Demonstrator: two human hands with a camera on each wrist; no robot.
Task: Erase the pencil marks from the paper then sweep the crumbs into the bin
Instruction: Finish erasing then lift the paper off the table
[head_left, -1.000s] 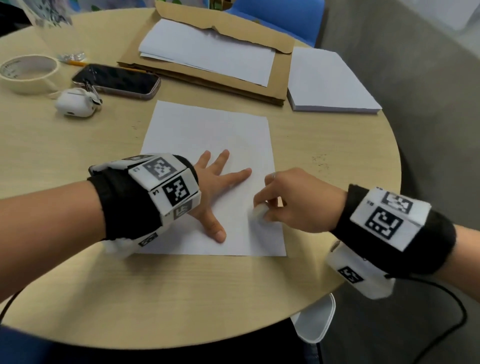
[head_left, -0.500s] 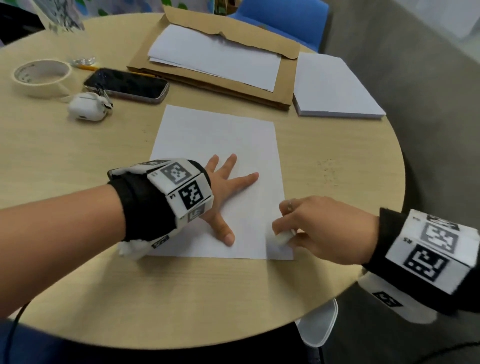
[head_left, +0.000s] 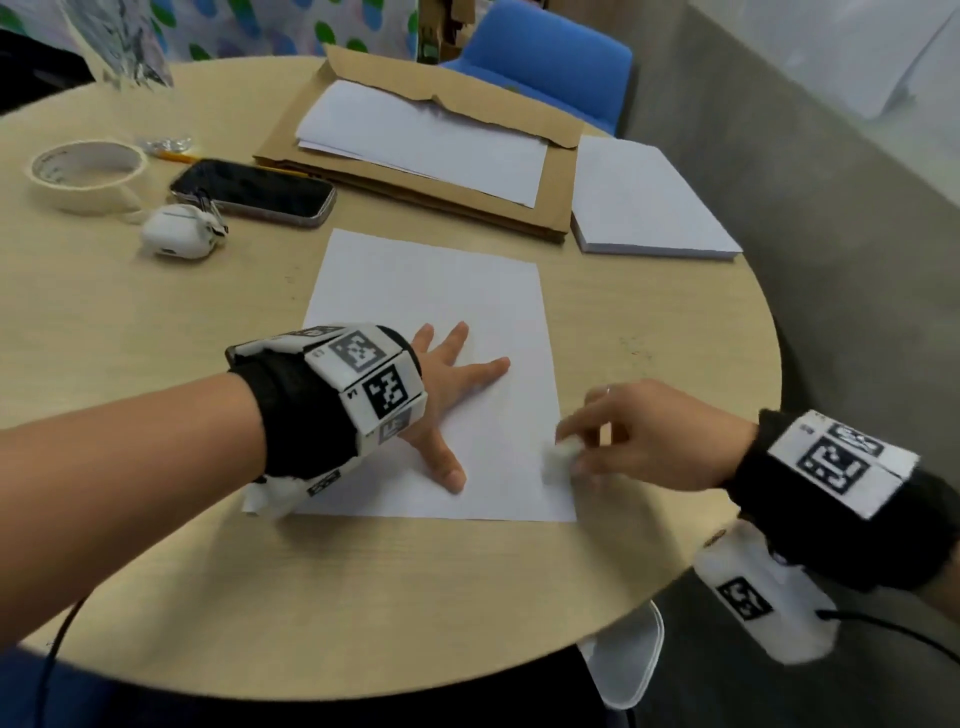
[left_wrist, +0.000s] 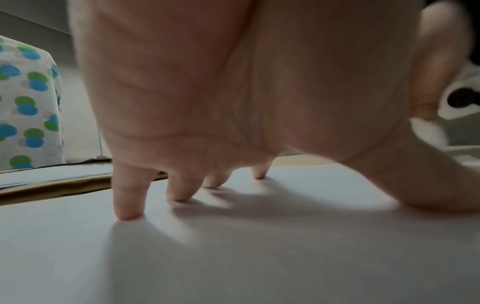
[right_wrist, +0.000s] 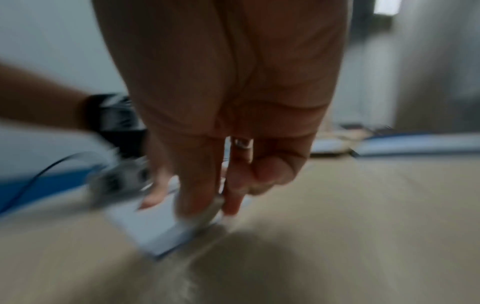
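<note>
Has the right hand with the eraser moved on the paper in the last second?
Yes. The right hand with the eraser has slid from beside the left hand's thumb toward the near right corner of the paper.

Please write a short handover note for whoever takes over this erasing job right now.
Left hand: fingers spread, pressing the paper flat on the table.
Right hand: pinching the eraser on the paper's near right corner; blurred.
Done: no pencil marks are visible on the paper.
Left: sweep the crumbs, right of the sheet; no bin in view.
</note>
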